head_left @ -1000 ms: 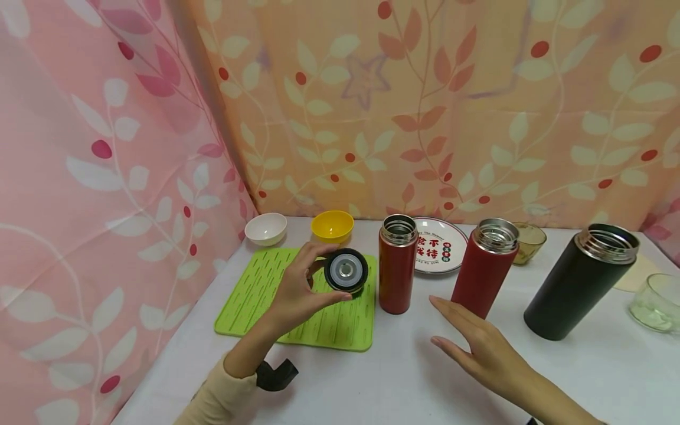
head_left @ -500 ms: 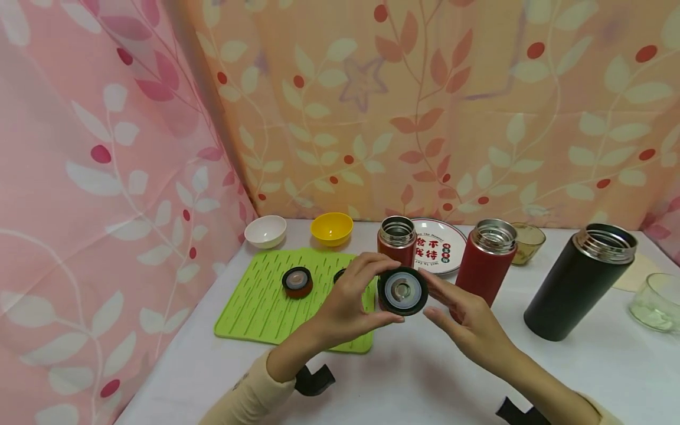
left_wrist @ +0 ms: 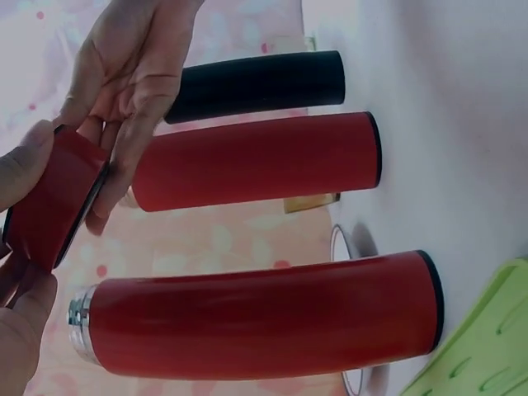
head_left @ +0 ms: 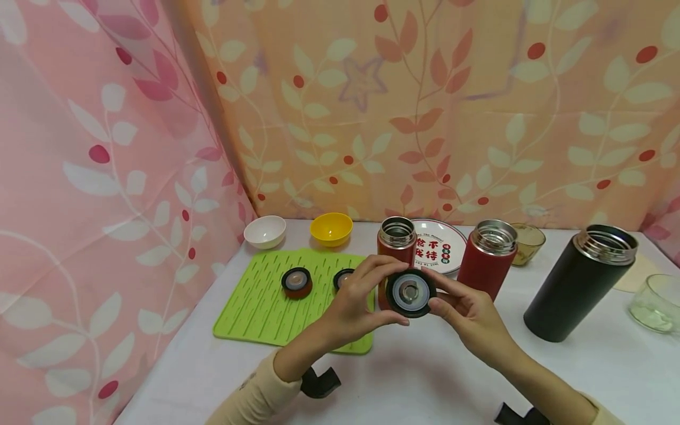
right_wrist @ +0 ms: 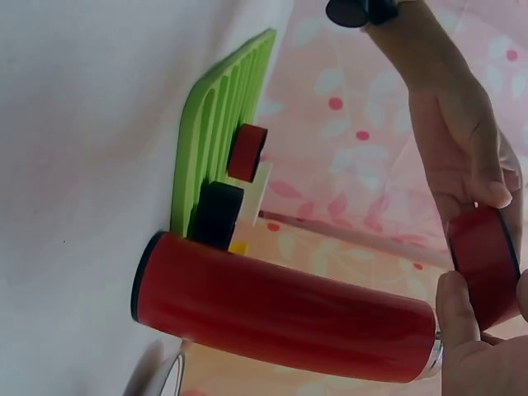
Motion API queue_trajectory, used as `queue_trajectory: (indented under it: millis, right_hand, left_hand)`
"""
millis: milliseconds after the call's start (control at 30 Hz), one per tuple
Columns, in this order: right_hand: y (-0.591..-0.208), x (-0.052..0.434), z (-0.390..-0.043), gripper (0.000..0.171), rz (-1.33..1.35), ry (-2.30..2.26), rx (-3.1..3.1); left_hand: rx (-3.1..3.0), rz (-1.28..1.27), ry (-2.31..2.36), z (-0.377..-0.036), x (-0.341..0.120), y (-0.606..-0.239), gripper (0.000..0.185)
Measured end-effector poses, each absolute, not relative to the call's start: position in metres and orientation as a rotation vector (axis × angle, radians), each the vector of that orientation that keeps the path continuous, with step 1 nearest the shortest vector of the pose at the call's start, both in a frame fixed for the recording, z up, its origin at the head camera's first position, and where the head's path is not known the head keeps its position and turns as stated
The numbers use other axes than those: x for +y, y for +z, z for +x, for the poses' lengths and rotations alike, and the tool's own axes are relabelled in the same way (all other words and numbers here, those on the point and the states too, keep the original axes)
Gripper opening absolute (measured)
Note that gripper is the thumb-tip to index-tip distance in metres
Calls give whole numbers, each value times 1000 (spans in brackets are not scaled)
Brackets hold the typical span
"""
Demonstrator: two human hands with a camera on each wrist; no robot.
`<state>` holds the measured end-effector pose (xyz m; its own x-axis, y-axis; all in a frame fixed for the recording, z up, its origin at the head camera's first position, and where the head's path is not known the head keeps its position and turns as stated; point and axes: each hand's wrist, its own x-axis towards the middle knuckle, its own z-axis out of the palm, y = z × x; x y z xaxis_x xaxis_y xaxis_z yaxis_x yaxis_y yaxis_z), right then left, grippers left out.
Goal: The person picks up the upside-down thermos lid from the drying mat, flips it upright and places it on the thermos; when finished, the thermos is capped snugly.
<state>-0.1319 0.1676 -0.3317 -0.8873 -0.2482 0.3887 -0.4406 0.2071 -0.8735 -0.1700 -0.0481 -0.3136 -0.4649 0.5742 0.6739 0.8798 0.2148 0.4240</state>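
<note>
Both hands hold a red bottle lid (head_left: 411, 293) with a black rim in front of the nearest red bottle, its grey inner side facing the head camera. My left hand (head_left: 347, 301) grips its left edge between thumb and fingers. At the right edge, my right hand (head_left: 470, 313) pinches it with thumb and fingertips. The left wrist view shows the lid's red side wall (left_wrist: 62, 194) between the two hands. Behind the lid stands an uncapped red bottle (right_wrist: 285, 309), partly hidden in the head view. A second uncapped red bottle (head_left: 487, 260) and an uncapped black bottle (head_left: 576, 289) stand to the right.
On the green mat (head_left: 249, 313) lie a red lid (head_left: 296, 283) and a black lid (right_wrist: 217, 214), the latter partly behind my left hand. A white bowl (head_left: 265, 232), yellow bowl (head_left: 332, 229), printed plate (head_left: 448, 245) and amber glass (head_left: 528, 245) stand behind; a clear glass (head_left: 656, 307) is far right.
My left hand has carried the lid rightwards from over the mat to in front of the nearest red bottle. My right hand, empty a second ago, has come up and taken the lid's right edge.
</note>
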Motion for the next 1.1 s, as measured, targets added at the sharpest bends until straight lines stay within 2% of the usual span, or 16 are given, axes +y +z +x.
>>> queue_trajectory:
  millis: [167, 433, 767, 967, 1100]
  right_hand:
    - [-332, 168, -132, 48, 619, 1795, -2303]
    - [-333, 167, -132, 53, 629, 1783, -2279]
    - [-332, 168, -132, 53, 672, 1783, -2257]
    - [-332, 169, -136, 43, 677, 1898, -2297]
    - [-331, 169, -137, 44, 653, 1941, -2336]
  left_hand:
    - [-2126, -1349, -1332, -175, -50, -316, 59]
    - [-2235, -1188, -1737, -180, -54, -318, 45]
    - [-2164, -1223, -1744, -179, -54, -319, 37]
    - [-2069, -1309, -1638, -178, -53, -318, 35]
    - [-2038, -1332, -1559, -177, -52, -318, 34]
